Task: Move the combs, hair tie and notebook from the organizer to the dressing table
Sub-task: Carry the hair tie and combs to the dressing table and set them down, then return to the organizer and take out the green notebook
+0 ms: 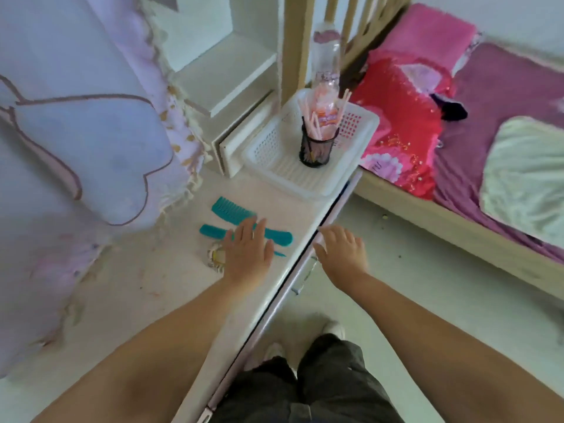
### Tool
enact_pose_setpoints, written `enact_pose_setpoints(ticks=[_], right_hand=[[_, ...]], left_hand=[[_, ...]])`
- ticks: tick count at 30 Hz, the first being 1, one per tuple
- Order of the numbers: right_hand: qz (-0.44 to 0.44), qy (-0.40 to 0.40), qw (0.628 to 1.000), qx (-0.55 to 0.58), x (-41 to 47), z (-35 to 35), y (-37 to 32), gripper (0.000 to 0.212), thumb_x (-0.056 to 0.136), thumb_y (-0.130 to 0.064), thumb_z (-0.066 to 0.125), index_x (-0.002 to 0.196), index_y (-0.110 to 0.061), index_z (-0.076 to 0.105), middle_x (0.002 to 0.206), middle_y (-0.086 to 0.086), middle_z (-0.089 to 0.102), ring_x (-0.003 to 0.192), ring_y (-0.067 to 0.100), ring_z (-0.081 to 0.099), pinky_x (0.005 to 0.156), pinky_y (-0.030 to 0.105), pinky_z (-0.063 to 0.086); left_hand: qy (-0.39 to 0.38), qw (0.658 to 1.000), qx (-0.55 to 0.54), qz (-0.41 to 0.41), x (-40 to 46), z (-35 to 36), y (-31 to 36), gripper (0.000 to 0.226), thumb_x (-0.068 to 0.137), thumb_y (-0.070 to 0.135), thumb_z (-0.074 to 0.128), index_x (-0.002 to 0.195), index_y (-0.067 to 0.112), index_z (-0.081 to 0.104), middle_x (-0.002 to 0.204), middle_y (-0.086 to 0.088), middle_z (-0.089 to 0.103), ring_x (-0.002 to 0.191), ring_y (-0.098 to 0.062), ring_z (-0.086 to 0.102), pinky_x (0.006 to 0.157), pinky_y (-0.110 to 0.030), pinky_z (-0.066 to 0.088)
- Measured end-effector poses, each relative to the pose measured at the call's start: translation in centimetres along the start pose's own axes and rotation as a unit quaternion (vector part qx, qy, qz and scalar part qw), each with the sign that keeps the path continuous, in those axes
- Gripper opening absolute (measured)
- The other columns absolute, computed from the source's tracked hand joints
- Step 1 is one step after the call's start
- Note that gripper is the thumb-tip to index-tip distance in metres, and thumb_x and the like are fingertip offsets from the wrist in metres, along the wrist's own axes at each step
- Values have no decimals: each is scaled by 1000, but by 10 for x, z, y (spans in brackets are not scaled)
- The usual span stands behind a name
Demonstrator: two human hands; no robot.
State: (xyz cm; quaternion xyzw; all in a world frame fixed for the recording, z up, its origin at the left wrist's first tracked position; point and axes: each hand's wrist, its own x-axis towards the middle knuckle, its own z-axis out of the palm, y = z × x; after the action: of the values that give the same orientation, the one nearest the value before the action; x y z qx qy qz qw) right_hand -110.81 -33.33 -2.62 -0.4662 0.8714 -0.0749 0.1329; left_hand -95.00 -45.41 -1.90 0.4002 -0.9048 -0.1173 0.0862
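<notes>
My left hand hovers flat, fingers spread, over teal combs; right hand open at the worktop edge.

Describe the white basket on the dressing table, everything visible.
The white basket is a shallow rectangular tray of what looks like plastic, with perforated walls, a ribbed floor and a rolled rim. It sits flat at the far end of the dressing table, one corner near the front edge. Inside stand a black mesh cup of pink sticks and a clear bottle. Neither hand touches it.
</notes>
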Motion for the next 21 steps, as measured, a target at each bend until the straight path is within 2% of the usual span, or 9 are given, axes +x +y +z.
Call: enact_pose_setpoints(ticks=[4,7,10,14,21], right_hand=[[129,24,991,-15,-82,-9,65,48,95,-44,28,139,-25,30,148,2,37,136,24,32,113,46,25],[242,59,969,6,-158,-17,114,53,96,-45,25,144,-25,22,154,3,27,143,22,21,117,49,14],[347,87,934,23,-250,-19,158,54,96,-45,23,146,-24,18,157,3,22,145,21,14,119,50,9],[480,112,869,44,-386,-14,205,55,97,-45,22,147,-24,16,159,3,16,147,20,9,119,50,5],[628,120,767,43,-624,0,274,56,97,-46,18,149,-25,10,160,1,9,147,19,5,119,50,2]], left_hand=[[-94,984,1,151,-4,18,80,49,93,30,38,139,14,35,147,-6,38,136,-23,33,110,-47,25],[-133,955,-5,266,-23,34,156,49,94,31,38,140,14,35,149,-7,36,138,-22,30,112,-45,21],[-162,913,-2,374,-61,50,240,50,94,33,38,141,16,34,150,-8,33,138,-23,30,112,-46,20],[-193,844,1,501,-146,72,354,50,95,35,34,142,17,30,152,-7,30,140,-22,25,115,-48,15],[-232,730,26,643,-350,107,526,52,94,36,33,142,17,27,153,-7,26,141,-21,20,116,-49,13]])
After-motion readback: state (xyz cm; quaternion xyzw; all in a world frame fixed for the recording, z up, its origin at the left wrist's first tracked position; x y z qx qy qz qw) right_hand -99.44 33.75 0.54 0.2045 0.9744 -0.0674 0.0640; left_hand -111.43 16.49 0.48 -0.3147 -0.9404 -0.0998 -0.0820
